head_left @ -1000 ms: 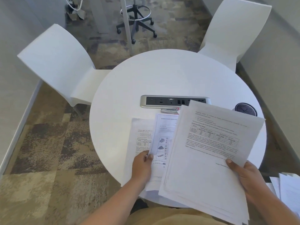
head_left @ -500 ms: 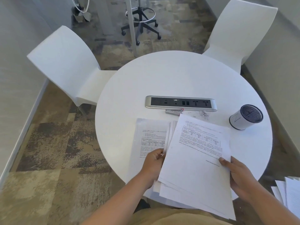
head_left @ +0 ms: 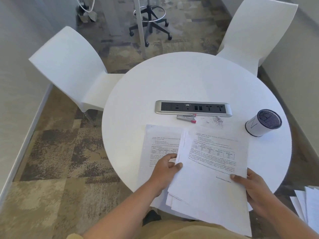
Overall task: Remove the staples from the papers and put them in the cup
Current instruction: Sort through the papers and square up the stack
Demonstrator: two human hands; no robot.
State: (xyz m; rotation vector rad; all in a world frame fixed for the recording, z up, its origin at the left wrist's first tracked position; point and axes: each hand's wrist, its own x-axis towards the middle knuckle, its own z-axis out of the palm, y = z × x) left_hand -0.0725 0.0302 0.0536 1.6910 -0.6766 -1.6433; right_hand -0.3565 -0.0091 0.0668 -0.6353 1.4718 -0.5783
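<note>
Left of the socket strip (head_left: 193, 108), the left hand (head_left: 165, 169) pinches the stack (head_left: 212, 173) by its left edge; the right hand (head_left: 253, 187) grips the right edge. The stack has dropped toward the table (head_left: 189, 80) over the last second, uncovering the remover (head_left: 187, 117), loose staples (head_left: 216, 119) and, far right, the cup (head_left: 262, 122). Judgement: sorting continues; the staples await transfer.

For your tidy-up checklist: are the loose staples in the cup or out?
Out: the staples lie heaped on the table, left of the cup.
</note>
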